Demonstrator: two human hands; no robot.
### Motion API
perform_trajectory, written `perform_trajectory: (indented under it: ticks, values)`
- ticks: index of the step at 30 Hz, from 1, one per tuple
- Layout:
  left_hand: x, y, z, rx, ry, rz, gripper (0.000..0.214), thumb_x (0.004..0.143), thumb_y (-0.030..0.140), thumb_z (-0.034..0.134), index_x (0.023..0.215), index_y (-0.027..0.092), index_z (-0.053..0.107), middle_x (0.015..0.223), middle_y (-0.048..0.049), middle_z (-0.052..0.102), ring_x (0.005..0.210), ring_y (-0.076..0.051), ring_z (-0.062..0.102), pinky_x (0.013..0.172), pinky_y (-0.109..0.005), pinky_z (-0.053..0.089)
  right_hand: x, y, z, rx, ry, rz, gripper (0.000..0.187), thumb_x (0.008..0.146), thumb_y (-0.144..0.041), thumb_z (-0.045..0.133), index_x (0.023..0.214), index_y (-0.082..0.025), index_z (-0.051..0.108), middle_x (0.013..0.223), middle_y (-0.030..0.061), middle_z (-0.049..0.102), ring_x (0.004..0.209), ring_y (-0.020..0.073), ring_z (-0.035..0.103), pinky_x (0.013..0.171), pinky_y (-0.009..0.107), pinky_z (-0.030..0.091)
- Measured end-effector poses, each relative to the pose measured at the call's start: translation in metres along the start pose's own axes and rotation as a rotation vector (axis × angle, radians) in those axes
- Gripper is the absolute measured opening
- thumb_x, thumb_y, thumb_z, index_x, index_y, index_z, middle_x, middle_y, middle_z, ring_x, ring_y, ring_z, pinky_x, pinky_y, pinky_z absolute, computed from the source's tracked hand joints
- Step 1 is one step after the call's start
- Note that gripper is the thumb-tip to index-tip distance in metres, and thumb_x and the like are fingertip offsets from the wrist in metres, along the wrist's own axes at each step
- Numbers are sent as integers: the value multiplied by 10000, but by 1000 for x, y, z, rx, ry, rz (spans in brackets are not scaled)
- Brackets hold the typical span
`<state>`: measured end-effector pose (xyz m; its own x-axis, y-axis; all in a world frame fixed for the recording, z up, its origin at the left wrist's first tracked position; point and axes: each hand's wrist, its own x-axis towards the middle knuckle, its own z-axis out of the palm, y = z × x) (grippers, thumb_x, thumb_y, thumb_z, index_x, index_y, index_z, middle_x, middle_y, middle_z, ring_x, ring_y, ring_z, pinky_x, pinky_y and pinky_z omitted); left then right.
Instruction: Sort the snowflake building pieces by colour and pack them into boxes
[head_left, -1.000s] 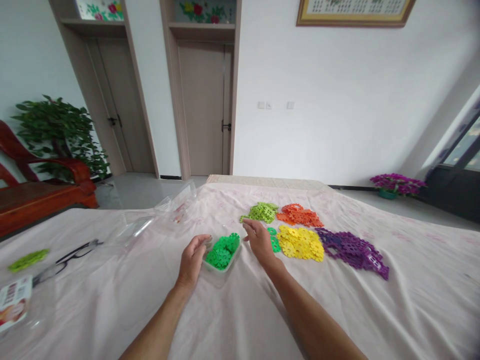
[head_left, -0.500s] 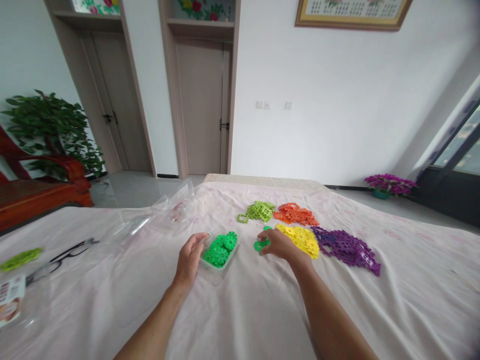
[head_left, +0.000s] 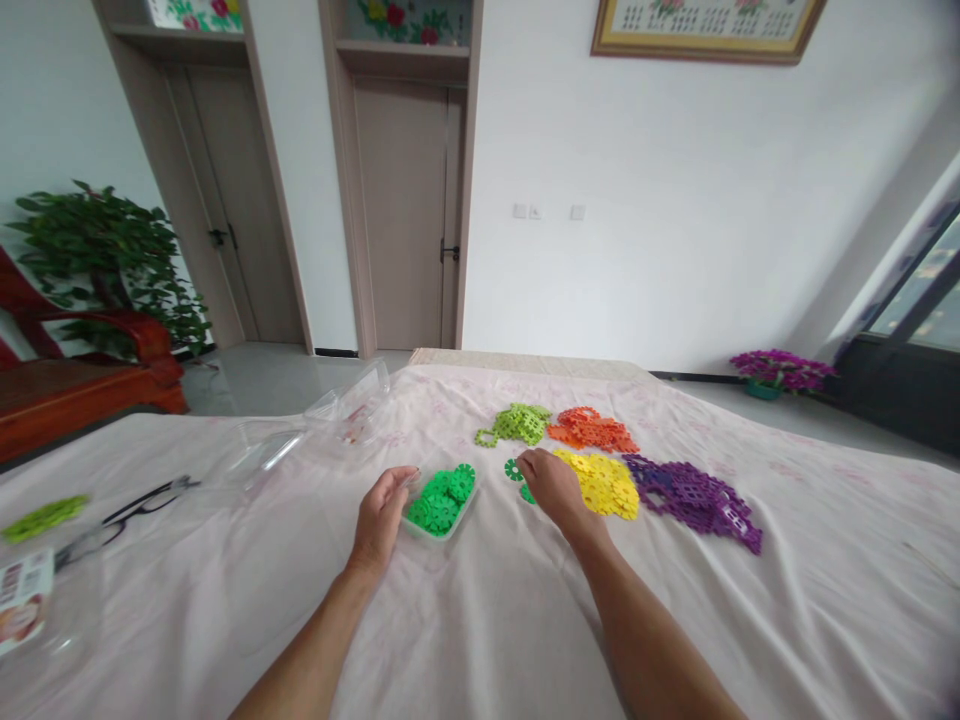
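Note:
My left hand [head_left: 381, 520] grips the left side of a small clear plastic box [head_left: 442, 538] standing on the cloth. Inside it lie several green snowflake discs [head_left: 441, 502], round with notched rims. To the right of the box, my right hand [head_left: 555, 488] has its fingertips pinched on the edge of a green snowflake disc [head_left: 513, 470]. Another green disc [head_left: 528, 493] shows on the cloth under those fingers, partly hidden by the hand. A pile of yellow snowflake pieces [head_left: 604, 485] lies just right of my right hand.
Light-green [head_left: 523, 424], orange [head_left: 592, 428] and purple [head_left: 694, 500] piles of pieces lie behind and to the right. On the left are clear plastic lids [head_left: 345, 415], eyeglasses [head_left: 142, 505], a light-green bunch [head_left: 46, 518] and a labelled clear container [head_left: 26, 600].
My right hand has shifted slightly left and its fingers have drawn together onto a green disc, which now sits higher and upright. My left hand and the box have stayed in place.

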<state>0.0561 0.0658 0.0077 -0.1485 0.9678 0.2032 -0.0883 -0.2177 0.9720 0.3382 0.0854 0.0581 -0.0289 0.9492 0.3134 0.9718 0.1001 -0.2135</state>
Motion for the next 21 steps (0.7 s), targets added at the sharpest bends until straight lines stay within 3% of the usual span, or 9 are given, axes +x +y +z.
perform_trajectory:
  ticks: [6,12,15,21]
  values:
    - [0,2,1,20,4,21,311,747,306,588,1008,159,670,1077,-90,719,1062,-247,641,958,-368,455,-5,-34,1,328,167,-60,393,954,-341,372,754,-201,682,752,40,693,724,169,618,660,236,397]
    - [0,1,0,27,-6,18,307,750,300,573,1007,166,672,1080,-87,717,1043,-252,652,928,-369,472,-8,-53,11,605,31,-173,305,913,-319,487,1105,-227,706,1030,28,738,840,174,671,774,258,481]
    - [0,-1,0,37,-17,19,313,764,299,562,1027,164,664,1095,-93,712,1062,-255,645,930,-373,469,-5,-39,0,475,-39,-176,307,871,-250,542,1131,-223,701,1090,43,723,904,177,666,828,263,474]
    - [0,-1,-1,54,-13,36,299,776,304,566,1026,171,661,1092,-85,712,1088,-252,630,963,-372,450,-2,10,-30,-34,-256,-10,403,719,-192,678,1120,-210,706,1093,90,689,1001,239,631,824,294,438]
